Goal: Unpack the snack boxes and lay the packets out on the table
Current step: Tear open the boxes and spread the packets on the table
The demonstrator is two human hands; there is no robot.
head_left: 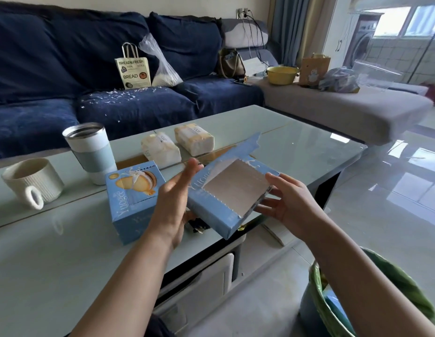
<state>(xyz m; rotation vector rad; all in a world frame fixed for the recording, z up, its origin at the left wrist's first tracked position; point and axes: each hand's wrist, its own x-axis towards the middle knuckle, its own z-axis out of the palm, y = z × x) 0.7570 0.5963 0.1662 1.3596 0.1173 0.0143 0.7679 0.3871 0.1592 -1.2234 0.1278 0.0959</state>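
Head view: the opened snack box [226, 200] was held tilted above the near edge of the bench [309, 147], its torn window turned up and its long axis running from lower left to upper right. It was pinched at its right end by the right hand [287, 203]. The left hand [174, 203], fingers straight, was laid against its left side. Two packets [177, 144] lay beyond, a sealed box [132, 198] just to the left.

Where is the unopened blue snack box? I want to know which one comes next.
In the head view, the closed blue box stands on the glass table, left of the left hand, just in front of the tumbler.
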